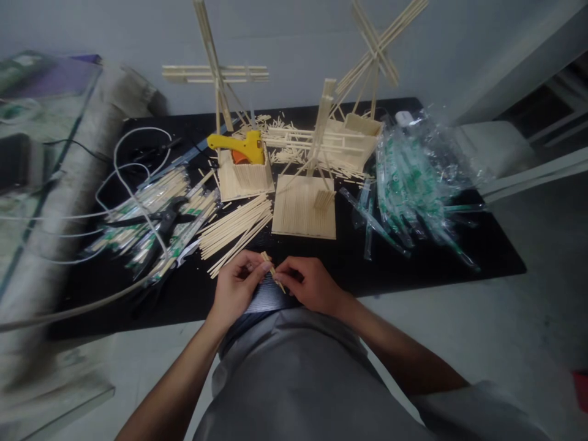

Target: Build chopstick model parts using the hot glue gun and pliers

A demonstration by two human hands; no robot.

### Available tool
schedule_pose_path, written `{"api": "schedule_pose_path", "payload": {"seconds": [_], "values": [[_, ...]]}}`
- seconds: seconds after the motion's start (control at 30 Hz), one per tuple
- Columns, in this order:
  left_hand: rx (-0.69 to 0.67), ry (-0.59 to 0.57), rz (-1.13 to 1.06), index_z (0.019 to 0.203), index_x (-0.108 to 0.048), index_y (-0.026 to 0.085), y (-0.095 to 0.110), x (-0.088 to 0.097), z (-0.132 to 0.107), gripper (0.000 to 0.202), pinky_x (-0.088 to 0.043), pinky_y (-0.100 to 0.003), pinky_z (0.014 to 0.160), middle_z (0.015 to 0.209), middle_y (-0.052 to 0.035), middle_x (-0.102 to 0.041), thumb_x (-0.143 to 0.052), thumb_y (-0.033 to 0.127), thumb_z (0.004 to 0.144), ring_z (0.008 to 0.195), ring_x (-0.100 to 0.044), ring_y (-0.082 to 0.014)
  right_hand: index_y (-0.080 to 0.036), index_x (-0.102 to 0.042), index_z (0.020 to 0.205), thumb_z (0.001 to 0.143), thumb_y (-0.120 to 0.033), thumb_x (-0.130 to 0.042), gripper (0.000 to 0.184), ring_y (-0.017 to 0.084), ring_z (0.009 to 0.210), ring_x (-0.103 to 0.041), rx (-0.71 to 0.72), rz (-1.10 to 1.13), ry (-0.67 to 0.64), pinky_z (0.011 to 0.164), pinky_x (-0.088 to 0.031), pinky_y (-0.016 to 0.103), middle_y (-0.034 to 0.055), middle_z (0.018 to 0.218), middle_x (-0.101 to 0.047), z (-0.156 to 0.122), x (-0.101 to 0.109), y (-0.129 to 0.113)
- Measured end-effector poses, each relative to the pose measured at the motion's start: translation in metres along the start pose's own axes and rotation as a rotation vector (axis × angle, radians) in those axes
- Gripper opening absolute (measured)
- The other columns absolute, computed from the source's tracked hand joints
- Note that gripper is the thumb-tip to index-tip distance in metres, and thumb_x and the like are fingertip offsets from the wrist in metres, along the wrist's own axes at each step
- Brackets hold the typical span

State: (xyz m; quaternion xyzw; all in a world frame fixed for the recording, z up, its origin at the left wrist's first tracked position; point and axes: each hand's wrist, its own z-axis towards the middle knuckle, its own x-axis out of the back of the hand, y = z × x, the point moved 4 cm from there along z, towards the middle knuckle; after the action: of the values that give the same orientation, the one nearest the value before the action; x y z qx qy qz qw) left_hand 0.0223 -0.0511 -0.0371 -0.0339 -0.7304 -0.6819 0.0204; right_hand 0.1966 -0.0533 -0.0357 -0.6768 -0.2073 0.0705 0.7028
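Note:
Near the table's front edge, a few short wooden sticks (pixel 274 272) slant between my two hands. My left hand (pixel 239 278) pinches their upper end between thumb and fingers. Fingers of my right hand (pixel 309 280) close on the same sticks lower down. Just beyond my left hand lies a fan of long loose sticks (pixel 236 228). Straight ahead is a flat stick panel (pixel 303 208) with a small stick piece on it and a cross of sticks (pixel 320 125) rising behind. A yellow glue gun (pixel 248 147) rests on a stick-built box (pixel 248 179).
Clear and green plastic wrappers (pixel 404 177) heap on the right. Packaged sticks (pixel 156 202) and white cables (pixel 117 168) cover the left. Two taller stick crosses (pixel 219 75) stand against the wall, with cut sticks (pixel 294 138) scattered before them. The black table (pixel 441 257) ends near my body.

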Motion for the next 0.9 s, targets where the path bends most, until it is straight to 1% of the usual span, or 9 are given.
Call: {"api": "schedule_pose_path", "payload": {"seconds": [0.07,0.17,0.27,0.37,0.47,0.6,0.67,0.8,0.9], "values": [[-0.008,0.015,0.0,0.077,-0.07,0.018,0.001,0.0,0.0,0.031,-0.044,-0.021,0.053,0.062,0.0027,-0.062,-0.085,0.044,0.081,0.054,-0.053,-0.0094,-0.017,-0.07,0.082,0.096,-0.024,-0.069,0.016,0.011,0.061,-0.06,0.015,-0.016,0.02,0.062,-0.047,0.022,-0.001,0.072,-0.069,0.0,0.0,-0.001],[-0.015,0.044,-0.01,0.079,-0.069,0.018,0.001,0.001,0.002,0.032,-0.045,-0.022,0.054,0.063,0.0024,-0.063,-0.083,0.046,0.084,0.054,-0.054,-0.0097,-0.017,-0.069,0.082,0.096,-0.027,-0.068,0.017,0.011,0.062,-0.06,0.015,-0.034,0.052,0.062,-0.047,0.022,-0.0002,0.073,-0.069,0.0,0.001,-0.003],[-0.019,0.089,-0.026,0.086,-0.069,0.018,0.0,0.004,0.004,0.033,-0.046,-0.023,0.055,0.067,0.002,-0.065,-0.08,0.049,0.087,0.053,-0.055,-0.0093,-0.017,-0.071,0.083,0.096,-0.03,-0.068,0.019,0.012,0.063,-0.061,-0.005,-0.026,-0.002,0.061,-0.046,0.022,0.0,0.072,-0.07,0.0,0.0,-0.005],[-0.021,0.106,-0.026,0.093,-0.069,0.018,0.002,0.006,0.005,0.034,-0.046,-0.023,0.056,0.064,0.0038,-0.062,-0.077,0.052,0.089,0.053,-0.055,-0.0098,-0.017,-0.07,0.08,0.096,-0.03,-0.067,0.021,0.01,0.058,-0.057,-0.023,-0.016,-0.063,0.059,-0.043,0.022,-0.0014,0.067,-0.067,0.0,0.001,-0.006],[-0.013,0.061,0.003,0.097,-0.07,0.019,0.005,0.003,0.003,0.036,-0.047,-0.023,0.058,0.067,0.0026,-0.065,-0.074,0.054,0.091,0.057,-0.057,-0.0109,-0.017,-0.069,0.079,0.099,-0.031,-0.064,0.025,0.01,0.056,-0.056,-0.04,0.008,-0.049,0.058,-0.043,0.022,-0.0027,0.063,-0.064,0.0,0.004,-0.004],[-0.003,-0.057,0.087,0.086,-0.073,0.018,0.007,-0.004,0.0,0.038,-0.046,-0.024,0.057,0.069,-0.0003,-0.068,-0.076,0.056,0.088,0.06,-0.057,-0.0126,-0.017,-0.069,0.079,0.101,-0.035,-0.063,0.029,0.011,0.058,-0.057,-0.037,0.015,-0.036,0.061,-0.044,0.022,-0.0025,0.065,-0.063,0.002,0.006,-0.003],[0.0,-0.101,0.134,0.081,-0.072,0.018,0.006,-0.006,-0.001,0.037,-0.046,-0.024,0.059,0.067,-0.0001,-0.067,-0.074,0.054,0.089,0.061,-0.057,-0.0132,-0.017,-0.07,0.079,0.101,-0.035,-0.064,0.029,0.011,0.061,-0.058,-0.024,-0.003,-0.054,0.063,-0.044,0.022,-0.0021,0.066,-0.064,0.001,0.006,-0.003],[0.005,-0.146,0.215,0.072,-0.065,0.018,0.001,-0.002,-0.001,0.039,-0.042,-0.024,0.058,0.064,0.0011,-0.061,-0.07,0.05,0.093,0.061,-0.053,-0.0126,-0.017,-0.072,0.081,0.101,-0.029,-0.063,0.025,0.011,0.064,-0.06,0.029,-0.035,-0.061,0.065,-0.044,0.022,-0.0016,0.069,-0.067,0.0,0.007,-0.004],[0.005,-0.182,0.247,0.074,-0.065,0.018,0.0,0.002,-0.001,0.037,-0.042,-0.024,0.06,0.065,0.0013,-0.06,-0.068,0.049,0.094,0.062,-0.053,-0.0132,-0.017,-0.072,0.081,0.102,-0.027,-0.061,0.025,0.011,0.063,-0.059,0.069,-0.048,-0.051,0.066,-0.044,0.023,-0.0017,0.069,-0.067,-0.002,0.006,-0.004]]}}
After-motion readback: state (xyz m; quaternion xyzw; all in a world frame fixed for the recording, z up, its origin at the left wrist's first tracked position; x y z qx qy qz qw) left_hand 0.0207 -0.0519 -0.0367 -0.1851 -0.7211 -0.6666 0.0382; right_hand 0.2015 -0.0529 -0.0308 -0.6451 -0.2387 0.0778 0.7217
